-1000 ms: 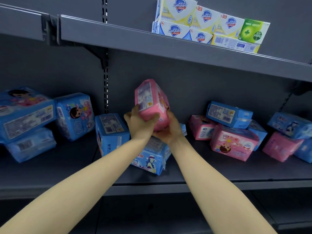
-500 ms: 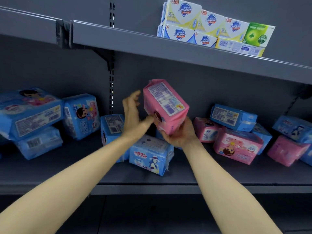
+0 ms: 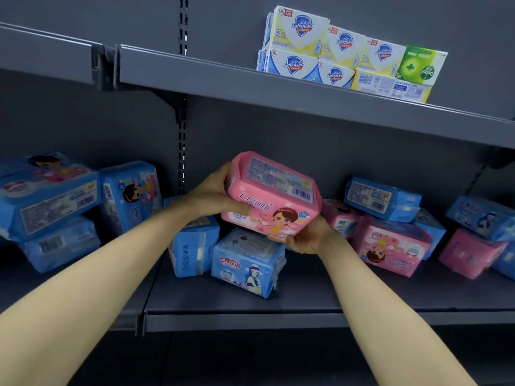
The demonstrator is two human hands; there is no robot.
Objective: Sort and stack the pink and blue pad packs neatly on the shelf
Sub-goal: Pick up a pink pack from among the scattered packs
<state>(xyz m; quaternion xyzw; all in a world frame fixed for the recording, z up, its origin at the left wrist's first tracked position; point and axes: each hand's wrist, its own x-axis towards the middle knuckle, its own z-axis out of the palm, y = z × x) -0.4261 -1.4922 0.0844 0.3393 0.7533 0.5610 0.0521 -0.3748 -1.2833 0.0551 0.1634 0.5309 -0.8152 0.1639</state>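
A pink pad pack [image 3: 271,195] hangs in the air above the middle of the grey shelf [image 3: 250,320], its cartoon face toward me. My left hand [image 3: 214,193] grips its left end and my right hand [image 3: 308,236] holds its lower right corner from below. Right under it sit a blue pack [image 3: 246,263] with a woman in a hat and another blue pack [image 3: 192,246] standing on end. Blue packs [image 3: 53,199] are piled at the left. To the right lie mixed packs: a pink one [image 3: 390,246], a blue one [image 3: 380,197] on top, more pink [image 3: 471,253] and blue [image 3: 482,217] farther right.
The upper shelf [image 3: 278,87] overhangs the work space and carries soap boxes [image 3: 342,55] at its right. A slotted upright [image 3: 182,151] runs down the back wall behind my left hand. Bare shelf floor shows in front of the packs.
The pink pack has been turned from upright to lying flat with its printed front toward me. My left hand, off the pack half a second ago, grips its left end again.
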